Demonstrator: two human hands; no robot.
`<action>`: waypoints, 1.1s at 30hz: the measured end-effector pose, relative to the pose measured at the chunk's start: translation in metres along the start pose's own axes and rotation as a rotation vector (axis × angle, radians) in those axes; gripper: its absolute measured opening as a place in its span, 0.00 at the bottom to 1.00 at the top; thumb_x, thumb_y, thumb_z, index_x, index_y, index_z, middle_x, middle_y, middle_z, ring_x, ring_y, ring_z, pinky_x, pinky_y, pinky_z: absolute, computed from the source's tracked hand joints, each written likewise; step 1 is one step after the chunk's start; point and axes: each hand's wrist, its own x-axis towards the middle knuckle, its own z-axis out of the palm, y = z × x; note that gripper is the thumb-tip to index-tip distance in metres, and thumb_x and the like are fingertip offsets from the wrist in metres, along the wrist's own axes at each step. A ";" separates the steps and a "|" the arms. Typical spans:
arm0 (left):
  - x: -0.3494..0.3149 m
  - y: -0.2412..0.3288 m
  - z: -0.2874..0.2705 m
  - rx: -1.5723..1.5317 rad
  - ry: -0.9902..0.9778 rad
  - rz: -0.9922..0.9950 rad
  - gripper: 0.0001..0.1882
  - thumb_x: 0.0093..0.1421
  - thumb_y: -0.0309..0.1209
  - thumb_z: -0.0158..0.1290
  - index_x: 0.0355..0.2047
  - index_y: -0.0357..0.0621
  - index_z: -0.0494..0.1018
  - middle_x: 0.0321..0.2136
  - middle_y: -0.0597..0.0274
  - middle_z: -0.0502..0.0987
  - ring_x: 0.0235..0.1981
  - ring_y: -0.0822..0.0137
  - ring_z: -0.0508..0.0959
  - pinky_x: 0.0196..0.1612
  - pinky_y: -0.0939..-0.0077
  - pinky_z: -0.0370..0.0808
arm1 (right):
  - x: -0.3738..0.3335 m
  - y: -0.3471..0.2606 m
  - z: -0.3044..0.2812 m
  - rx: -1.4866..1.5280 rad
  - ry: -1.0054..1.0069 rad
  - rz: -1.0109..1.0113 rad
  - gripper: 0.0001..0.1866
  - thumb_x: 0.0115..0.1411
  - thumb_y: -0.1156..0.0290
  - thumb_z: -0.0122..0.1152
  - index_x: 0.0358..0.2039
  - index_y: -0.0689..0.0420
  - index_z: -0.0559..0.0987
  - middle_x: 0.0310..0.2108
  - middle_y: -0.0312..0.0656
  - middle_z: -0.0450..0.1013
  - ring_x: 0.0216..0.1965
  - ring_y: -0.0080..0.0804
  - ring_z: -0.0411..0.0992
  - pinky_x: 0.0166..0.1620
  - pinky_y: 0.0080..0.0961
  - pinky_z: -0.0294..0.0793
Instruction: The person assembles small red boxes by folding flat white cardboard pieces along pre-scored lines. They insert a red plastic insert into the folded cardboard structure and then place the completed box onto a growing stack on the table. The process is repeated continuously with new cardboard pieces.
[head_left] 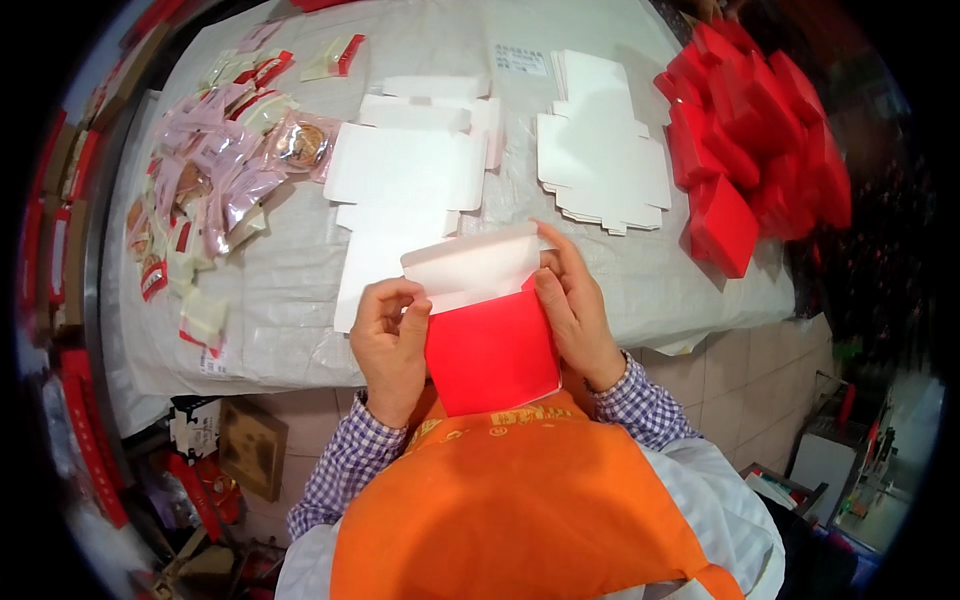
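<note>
Between my two hands is a red cardboard box [493, 352], folded into shape, its white-lined top flap [472, 264] standing raised at the far end. My left hand [391, 338] pinches the box's far left corner, thumb on the edge by the flap. On the far right corner, my right hand [577, 310] has its thumb against the red side and its forefinger up along the flap. The box's near end rests close against my orange apron [500, 500]. Just beyond it lie flat white carton blanks [408, 165], partly covered by the flap.
Wrapped snacks [220, 170] are heaped on the table's left. A second stack of white carton blanks [600, 145] lies right of centre. Folded red boxes [745, 130] pile up at the far right. White sheeting [290, 330] covers the table. A brown carton [253, 448] stands below its left front edge.
</note>
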 end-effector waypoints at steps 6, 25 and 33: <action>0.009 0.020 0.002 -0.084 -0.053 -0.192 0.24 0.68 0.25 0.57 0.61 0.30 0.65 0.42 0.54 0.82 0.39 0.73 0.79 0.42 0.80 0.77 | 0.003 0.005 -0.007 0.146 -0.021 0.129 0.20 0.71 0.75 0.51 0.61 0.62 0.63 0.44 0.40 0.74 0.41 0.19 0.72 0.45 0.18 0.73; 0.041 0.012 -0.003 0.101 -0.374 -0.390 0.10 0.67 0.28 0.58 0.45 0.35 0.74 0.29 0.66 0.80 0.26 0.82 0.74 0.27 0.89 0.69 | 0.012 0.005 -0.015 0.331 -0.061 0.443 0.15 0.63 0.82 0.49 0.48 0.67 0.79 0.41 0.44 0.79 0.38 0.23 0.78 0.42 0.19 0.80; 0.034 0.015 -0.006 0.307 -0.463 -0.245 0.09 0.68 0.27 0.56 0.43 0.34 0.80 0.33 0.61 0.83 0.32 0.73 0.80 0.37 0.79 0.76 | -0.005 0.007 -0.022 0.317 -0.127 0.308 0.15 0.68 0.73 0.49 0.46 0.66 0.81 0.41 0.43 0.80 0.40 0.23 0.77 0.45 0.20 0.77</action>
